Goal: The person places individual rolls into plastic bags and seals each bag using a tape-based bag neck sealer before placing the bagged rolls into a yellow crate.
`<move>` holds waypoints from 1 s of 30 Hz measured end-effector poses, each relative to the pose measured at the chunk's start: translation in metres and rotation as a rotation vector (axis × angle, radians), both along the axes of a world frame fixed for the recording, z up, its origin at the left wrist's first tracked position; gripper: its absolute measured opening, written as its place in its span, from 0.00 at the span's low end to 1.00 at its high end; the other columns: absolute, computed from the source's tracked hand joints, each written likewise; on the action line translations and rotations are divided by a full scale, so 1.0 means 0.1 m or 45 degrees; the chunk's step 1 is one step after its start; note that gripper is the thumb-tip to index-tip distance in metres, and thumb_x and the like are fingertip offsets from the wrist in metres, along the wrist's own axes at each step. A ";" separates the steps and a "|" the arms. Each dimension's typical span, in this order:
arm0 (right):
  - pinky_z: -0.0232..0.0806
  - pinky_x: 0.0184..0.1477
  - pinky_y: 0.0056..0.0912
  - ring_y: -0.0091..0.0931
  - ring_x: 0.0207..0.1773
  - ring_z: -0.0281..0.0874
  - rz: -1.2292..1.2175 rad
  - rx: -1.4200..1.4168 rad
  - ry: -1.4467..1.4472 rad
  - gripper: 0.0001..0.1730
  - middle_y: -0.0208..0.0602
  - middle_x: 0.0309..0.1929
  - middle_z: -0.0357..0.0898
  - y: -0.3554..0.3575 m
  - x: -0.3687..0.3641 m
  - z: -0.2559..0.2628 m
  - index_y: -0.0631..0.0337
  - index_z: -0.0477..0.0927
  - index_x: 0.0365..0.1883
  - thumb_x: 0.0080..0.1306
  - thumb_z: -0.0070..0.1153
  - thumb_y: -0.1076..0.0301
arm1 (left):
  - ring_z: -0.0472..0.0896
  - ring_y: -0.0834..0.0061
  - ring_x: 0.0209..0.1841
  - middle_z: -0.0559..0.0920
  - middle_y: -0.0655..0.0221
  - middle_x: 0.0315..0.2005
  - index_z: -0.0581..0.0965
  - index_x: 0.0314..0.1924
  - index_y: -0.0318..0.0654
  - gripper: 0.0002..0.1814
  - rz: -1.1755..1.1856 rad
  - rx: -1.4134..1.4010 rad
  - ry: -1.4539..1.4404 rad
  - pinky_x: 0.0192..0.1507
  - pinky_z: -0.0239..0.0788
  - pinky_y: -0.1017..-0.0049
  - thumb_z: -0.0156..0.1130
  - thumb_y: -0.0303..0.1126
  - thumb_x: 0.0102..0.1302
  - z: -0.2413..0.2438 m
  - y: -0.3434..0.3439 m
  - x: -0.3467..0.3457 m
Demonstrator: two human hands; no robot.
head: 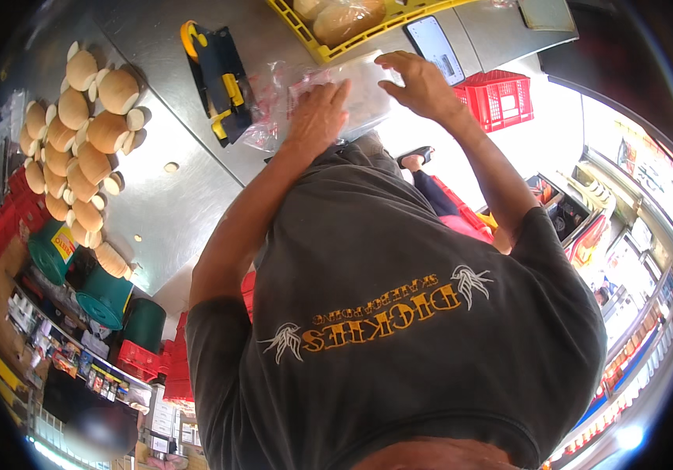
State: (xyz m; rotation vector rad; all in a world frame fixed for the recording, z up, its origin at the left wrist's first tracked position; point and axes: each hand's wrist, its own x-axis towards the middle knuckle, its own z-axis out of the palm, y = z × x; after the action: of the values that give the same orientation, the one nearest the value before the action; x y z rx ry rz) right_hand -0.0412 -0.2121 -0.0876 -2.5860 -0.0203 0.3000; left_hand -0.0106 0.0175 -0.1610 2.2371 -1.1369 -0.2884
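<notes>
A stack of clear plastic bags (365, 82) with red printing lies at the front edge of a stainless steel table. My left hand (320, 114) rests on the bags, palm down, fingers nearly straight. Over the right end of the stack is my right hand (419, 85), its thumb and fingers curved and apart; nothing is plainly held. Left of the bags stands a black and yellow tape dispenser (219, 82), apparently a bag sealer, with a yellow roll on top. Further left, bread rolls (95, 161), long and with small knobbed ends, are heaped on the steel.
A yellow plastic crate (324, 53) holding bagged bread (351, 20) stands beyond the bags. Next to my right hand lies a phone (435, 50) with a lit screen. Below the table's right edge is a red crate (495, 100). Green bins (104, 296) stand at the left. Someone's sandaled foot (415, 160) shows.
</notes>
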 end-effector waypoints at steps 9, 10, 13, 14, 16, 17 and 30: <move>0.59 0.68 0.43 0.32 0.61 0.75 -0.013 -0.042 -0.440 0.16 0.31 0.53 0.81 0.22 -0.64 -0.71 0.51 0.82 0.45 0.57 0.65 0.68 | 0.77 0.63 0.53 0.80 0.73 0.48 0.81 0.34 0.46 0.08 0.011 -0.081 0.017 0.52 0.67 0.61 0.69 0.29 0.52 -0.21 0.08 0.00; 0.66 0.61 0.41 0.33 0.52 0.81 -0.023 0.021 -0.426 0.20 0.37 0.47 0.84 0.22 -0.62 -0.69 0.56 0.80 0.52 0.59 0.65 0.70 | 0.77 0.62 0.54 0.80 0.72 0.49 0.80 0.34 0.44 0.09 0.022 -0.105 0.019 0.54 0.67 0.62 0.70 0.28 0.51 -0.16 0.07 0.01; 0.73 0.52 0.41 0.38 0.44 0.84 -0.444 0.552 0.133 0.25 0.41 0.43 0.84 0.30 -0.52 -0.47 0.57 0.76 0.56 0.59 0.66 0.68 | 0.78 0.61 0.53 0.81 0.71 0.49 0.79 0.34 0.42 0.10 0.029 -0.126 0.010 0.55 0.69 0.65 0.71 0.28 0.51 -0.06 0.03 0.05; 0.76 0.46 0.38 0.38 0.41 0.85 -0.399 0.569 0.066 0.32 0.45 0.40 0.85 0.26 -0.51 -0.57 0.58 0.70 0.63 0.60 0.67 0.66 | 0.79 0.61 0.52 0.81 0.71 0.48 0.79 0.33 0.42 0.10 0.032 -0.125 0.003 0.55 0.70 0.65 0.71 0.28 0.51 -0.04 0.03 0.05; 0.75 0.48 0.36 0.35 0.42 0.85 -0.485 0.729 0.099 0.31 0.44 0.40 0.85 0.23 -0.47 -0.56 0.58 0.72 0.62 0.61 0.66 0.66 | 0.81 0.63 0.49 0.83 0.69 0.45 0.80 0.35 0.42 0.12 0.087 -0.043 0.308 0.52 0.71 0.66 0.72 0.30 0.51 0.01 0.01 0.06; 0.74 0.49 0.35 0.33 0.43 0.85 -0.509 0.817 0.118 0.30 0.44 0.40 0.85 0.21 -0.44 -0.53 0.58 0.73 0.62 0.61 0.66 0.66 | 0.82 0.65 0.47 0.84 0.68 0.43 0.80 0.36 0.42 0.12 0.133 -0.003 0.452 0.51 0.72 0.66 0.73 0.30 0.51 0.04 -0.01 0.07; 0.70 0.43 0.24 0.18 0.36 0.75 -0.234 1.305 -0.059 0.11 0.29 0.33 0.80 0.94 0.15 1.15 0.65 0.83 0.45 0.68 0.64 0.68 | 0.78 0.66 0.26 0.80 0.69 0.22 0.79 0.30 0.42 0.08 0.361 -0.650 0.003 0.34 0.69 0.67 0.69 0.35 0.62 1.54 0.58 0.27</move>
State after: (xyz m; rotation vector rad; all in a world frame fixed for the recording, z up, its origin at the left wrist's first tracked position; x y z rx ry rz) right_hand -0.0260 -0.1179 0.0277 -1.5612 0.0385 0.1069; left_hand 0.0165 0.0751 -0.0075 1.8998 -0.7675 0.1082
